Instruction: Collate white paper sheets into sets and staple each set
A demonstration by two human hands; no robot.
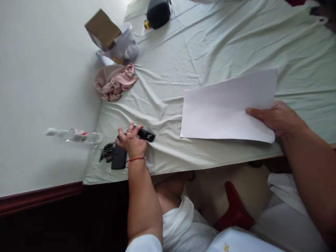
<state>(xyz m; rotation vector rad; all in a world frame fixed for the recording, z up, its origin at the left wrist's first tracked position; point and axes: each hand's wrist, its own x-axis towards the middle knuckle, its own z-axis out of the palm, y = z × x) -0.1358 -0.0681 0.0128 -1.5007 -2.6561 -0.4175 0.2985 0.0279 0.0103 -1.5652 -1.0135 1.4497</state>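
Note:
My right hand (pixel 285 119) grips the right end of a white sheet of paper (pixel 223 108), its thumb pressed on top. The paper is held at a slant at the table's front edge, its right end raised. At the left, my left hand (pixel 133 141), with a red string on the wrist, has its fingers spread over several dark items. Beneath and beside the fingers lies a narrow black object with small white marks (pixel 147 135). A flat black phone-like slab (pixel 119 156) is partly covered by this hand. Just left of it is a bunch of keys or small tools (pixel 106 152), blurred.
A clear plastic bottle (pixel 76 135) lies by the wall. Pink cloth (pixel 115 82), a cardboard box (pixel 103 29) on a plastic bag (pixel 128 43), and a black case (pixel 158 14) sit on the cloth-covered table (pixel 168 80). Below is a red stool (pixel 233 206).

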